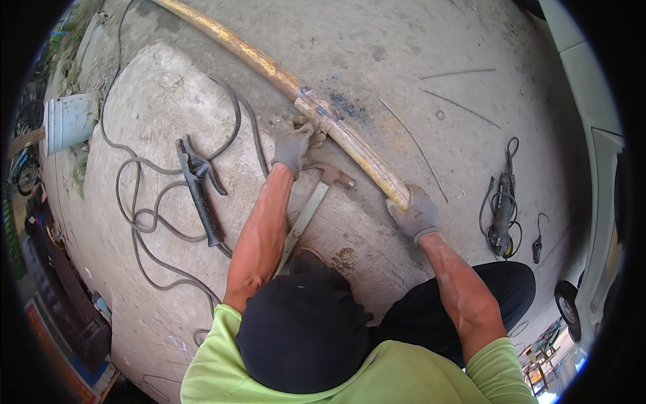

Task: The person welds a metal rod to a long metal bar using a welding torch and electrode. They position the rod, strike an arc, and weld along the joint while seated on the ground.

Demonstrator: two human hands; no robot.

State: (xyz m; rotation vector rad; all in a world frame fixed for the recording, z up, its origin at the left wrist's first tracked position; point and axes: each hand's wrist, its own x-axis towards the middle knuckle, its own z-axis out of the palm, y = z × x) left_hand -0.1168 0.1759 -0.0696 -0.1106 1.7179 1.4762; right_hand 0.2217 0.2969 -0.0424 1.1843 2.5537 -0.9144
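A long rusty yellow-brown metal pipe [364, 157] slants from the upper left down to my right hand, with a rough, dark-edged joint along it. My right hand [416, 210], in a grey work glove, is closed round the pipe's near end. Beside the joint my gloved left hand [294, 145] has its fingers curled against the pipe's near side; the fingertips are partly hidden. Just below the left hand lies a hammer [311, 206] with a rusty head and a pale green handle. Left of my left forearm a black welding electrode holder [196, 191] rests on the concrete.
Dark cable [159, 210] loops across the left side. Several thin rods [416, 148] lie right of the pipe. Beyond them sit an angle grinder [501, 221] with its cord and a small hooked tool [537, 248]. A pale bucket [71, 123] stands far left; a vehicle [584, 87] borders the right.
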